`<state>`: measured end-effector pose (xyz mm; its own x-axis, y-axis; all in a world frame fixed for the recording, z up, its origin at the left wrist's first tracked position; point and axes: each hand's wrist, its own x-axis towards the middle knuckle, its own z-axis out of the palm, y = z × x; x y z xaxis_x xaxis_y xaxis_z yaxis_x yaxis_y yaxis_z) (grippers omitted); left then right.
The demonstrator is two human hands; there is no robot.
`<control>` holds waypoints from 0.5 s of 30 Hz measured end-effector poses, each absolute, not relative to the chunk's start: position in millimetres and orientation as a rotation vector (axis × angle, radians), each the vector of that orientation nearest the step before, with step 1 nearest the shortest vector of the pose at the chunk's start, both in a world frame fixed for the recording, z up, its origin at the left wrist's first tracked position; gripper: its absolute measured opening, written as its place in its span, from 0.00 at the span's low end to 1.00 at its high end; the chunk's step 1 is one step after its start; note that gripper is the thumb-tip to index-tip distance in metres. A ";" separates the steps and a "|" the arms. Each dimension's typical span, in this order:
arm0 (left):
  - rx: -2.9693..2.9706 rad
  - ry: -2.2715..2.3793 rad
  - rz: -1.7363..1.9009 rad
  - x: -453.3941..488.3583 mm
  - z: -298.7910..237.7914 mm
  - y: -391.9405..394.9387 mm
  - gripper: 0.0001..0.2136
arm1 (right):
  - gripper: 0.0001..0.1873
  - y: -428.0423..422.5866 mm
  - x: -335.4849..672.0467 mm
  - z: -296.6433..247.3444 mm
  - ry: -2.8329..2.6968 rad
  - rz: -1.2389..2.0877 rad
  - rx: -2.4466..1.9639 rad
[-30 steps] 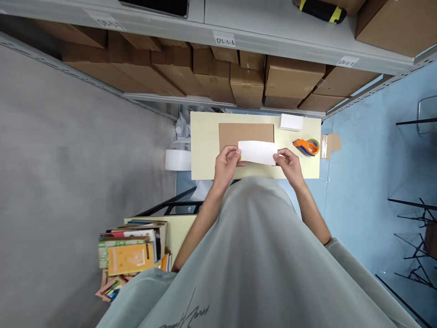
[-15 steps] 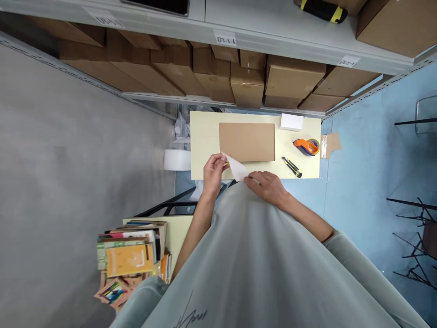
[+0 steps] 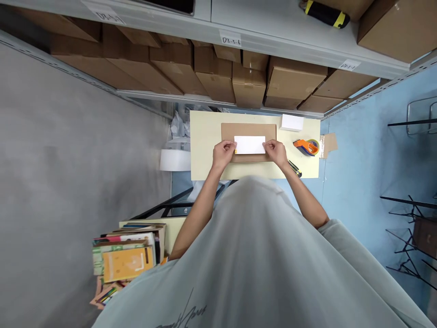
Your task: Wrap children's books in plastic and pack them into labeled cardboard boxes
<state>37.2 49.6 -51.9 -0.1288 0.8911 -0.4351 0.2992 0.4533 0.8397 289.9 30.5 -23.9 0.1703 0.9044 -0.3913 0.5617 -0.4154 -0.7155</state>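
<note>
A flat brown cardboard box (image 3: 248, 129) lies on the pale yellow table (image 3: 205, 150). A white rectangular label (image 3: 249, 145) rests on the box's near half. My left hand (image 3: 223, 154) pinches the label's left end, fingers closed, with a small yellow bit at the fingertips. My right hand (image 3: 276, 153) pinches the label's right end, fingers closed. Both hands sit over the box's near edge.
An orange tape dispenser (image 3: 306, 146) and a white pad (image 3: 292, 122) lie at the table's right, a black-and-yellow utility knife (image 3: 294, 168) near my right wrist. Shelves of cardboard boxes (image 3: 249, 84) stand behind. A stack of books (image 3: 127, 257) sits at lower left.
Half a second ago the label hung bent off the table's near edge with my right hand low; now both hands hold it flat on the box.
</note>
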 end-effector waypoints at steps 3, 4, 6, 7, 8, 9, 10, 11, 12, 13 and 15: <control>1.112 1.751 0.603 43.1 -61.7 60.8 0.07 | 0.13 43.4 285.8 -33.7 -1.387 1.118 -2.184; 1.135 1.779 0.571 44.2 -63.9 62.7 0.06 | 0.13 46.1 284.5 -35.4 -1.391 1.110 -2.222; 1.167 1.813 0.519 45.1 -66.3 64.6 0.07 | 0.13 49.1 282.4 -37.1 -1.416 1.105 -2.268; 1.178 1.819 0.500 45.0 -66.7 64.9 0.07 | 0.13 49.5 281.6 -37.4 -1.434 1.106 -2.277; 1.186 1.819 0.482 44.8 -66.7 64.8 0.07 | 0.13 49.4 281.0 -37.4 -1.451 1.106 -2.285; 1.196 1.815 0.468 44.7 -66.3 64.6 0.07 | 0.13 48.9 280.6 -37.2 -1.465 1.107 -2.291; 1.208 1.814 0.457 44.6 -65.6 64.4 0.07 | 0.13 48.4 280.2 -37.0 -1.475 1.106 -2.299; 1.222 1.815 0.448 44.9 -64.7 64.3 0.07 | 0.13 47.9 279.9 -36.7 -1.480 1.103 -2.307; 1.237 1.819 0.439 45.4 -63.8 64.2 0.07 | 0.12 47.7 279.7 -36.5 -1.483 1.100 -2.316; 1.254 1.826 0.431 46.1 -62.9 64.2 0.07 | 0.12 47.6 279.5 -36.3 -1.487 1.100 -2.324; 1.290 1.848 0.413 48.2 -61.8 64.3 0.07 | 0.11 48.2 279.2 -36.0 -1.497 1.104 -2.335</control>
